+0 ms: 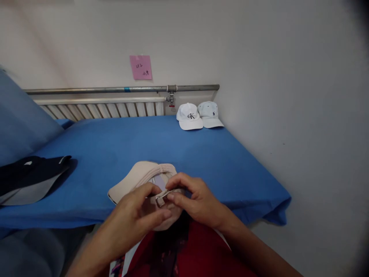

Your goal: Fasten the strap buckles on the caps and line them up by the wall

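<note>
A beige baseball cap is held in front of me at the near edge of the table, its inside facing up and its brim to the left. My left hand grips the back of the cap, thumb and fingers on either side of a metal buckle. With thumb and forefinger, my right hand pinches the cap's strap just right of that buckle. Part of the cap's crown is hidden behind my hands.
A blue cloth covers the table. White caps, one with black letters and one with a small logo, sit at the back right. Dark caps lie at the left. Behind are a radiator, a pipe and a pink note.
</note>
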The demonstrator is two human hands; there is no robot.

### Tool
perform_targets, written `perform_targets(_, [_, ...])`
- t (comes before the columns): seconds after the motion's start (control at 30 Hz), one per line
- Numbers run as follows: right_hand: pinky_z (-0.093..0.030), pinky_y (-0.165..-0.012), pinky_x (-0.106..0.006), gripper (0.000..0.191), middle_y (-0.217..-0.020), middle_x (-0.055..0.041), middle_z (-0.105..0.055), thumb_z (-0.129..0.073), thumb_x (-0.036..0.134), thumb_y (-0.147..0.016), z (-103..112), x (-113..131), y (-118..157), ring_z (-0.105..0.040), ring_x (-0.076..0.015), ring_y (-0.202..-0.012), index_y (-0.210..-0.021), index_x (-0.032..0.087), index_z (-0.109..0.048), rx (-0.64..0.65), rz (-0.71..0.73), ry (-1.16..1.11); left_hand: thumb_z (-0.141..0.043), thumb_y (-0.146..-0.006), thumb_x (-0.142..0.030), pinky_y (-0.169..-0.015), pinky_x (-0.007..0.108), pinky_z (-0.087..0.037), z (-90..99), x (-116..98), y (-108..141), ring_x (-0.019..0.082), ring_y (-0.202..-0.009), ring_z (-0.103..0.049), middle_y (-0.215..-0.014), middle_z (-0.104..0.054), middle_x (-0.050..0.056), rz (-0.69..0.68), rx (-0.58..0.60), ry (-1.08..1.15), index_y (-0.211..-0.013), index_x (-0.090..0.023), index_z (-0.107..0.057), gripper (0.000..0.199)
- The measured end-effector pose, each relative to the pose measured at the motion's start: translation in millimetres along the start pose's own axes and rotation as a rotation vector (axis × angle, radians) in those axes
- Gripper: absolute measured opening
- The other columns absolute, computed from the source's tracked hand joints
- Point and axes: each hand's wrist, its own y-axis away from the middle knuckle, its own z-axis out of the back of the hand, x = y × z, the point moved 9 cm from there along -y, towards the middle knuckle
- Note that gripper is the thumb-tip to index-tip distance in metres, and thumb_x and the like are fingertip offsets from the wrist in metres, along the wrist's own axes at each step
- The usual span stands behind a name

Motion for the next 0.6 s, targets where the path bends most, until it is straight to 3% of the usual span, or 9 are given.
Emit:
perform_targets(0.1, [-0.044, -0.068, -0.023, 0.012, -0.081, 0.0021, -0.063, -0.058, 0.015, -0.082, 0, 9, 3, -0.056, -0.0113, -0.072, -0.092, 0.021, -0.061, 0.016, 0.069, 0.109, -0.058, -0.085, -0.047, -0.052, 0.021, -0.033, -8.7, 0, 2, 0.013, -0.061, -0.049, -0.068, -0.058, -0.002, 0.000, 0.033, -0.048, -0.080, -0.021, -0.060, 0.027])
perform_targets(0.3, [-0.044, -0.068, -0.025, 0.009, -0.076, 0.0010, -0.063, -0.055, 0.023, -0.087, 10, 3, 4, -0.055, -0.0118, -0.069, -0.091, 0.021, -0.062, -0.049, 0.181, 0.158, -0.052, -0.089, -0.047, -0.055, 0.021, -0.034, -8.5, 8, 13, 0.012, -0.065, -0.046, -0.072, -0.053, -0.001, -0.009, 0.205, 0.107, -0.080, -0.018, -0.060, 0.032])
perform_targets(0.47, [-0.044, -0.060, -0.023, 0.010, -0.070, 0.0027, -0.061, -0.053, 0.024, -0.089, 15, -17, -1, -0.055, -0.0104, -0.062, -0.089, 0.021, -0.062, -0.127, 0.081, -0.077, -0.059, -0.087, -0.042, -0.059, 0.021, -0.038, 5.8, 11, 19, 0.012, -0.067, -0.049, -0.071, -0.055, 0.000, -0.027, 0.229, 0.332, -0.078, -0.018, -0.062, 0.026])
perform_targets(0.6, [-0.050, -0.074, -0.029, 0.014, -0.083, -0.0007, -0.068, -0.051, 0.021, -0.088, 27, -37, -4, -0.063, -0.0139, -0.078, -0.092, 0.022, -0.064, -0.197, 0.035, -0.199, -0.064, -0.082, -0.037, -0.060, 0.023, -0.043, 15.9, 19, 28, 0.014, -0.067, -0.056, -0.075, -0.059, 0.002, 0.009, 0.167, 0.550, -0.077, -0.018, -0.064, 0.020])
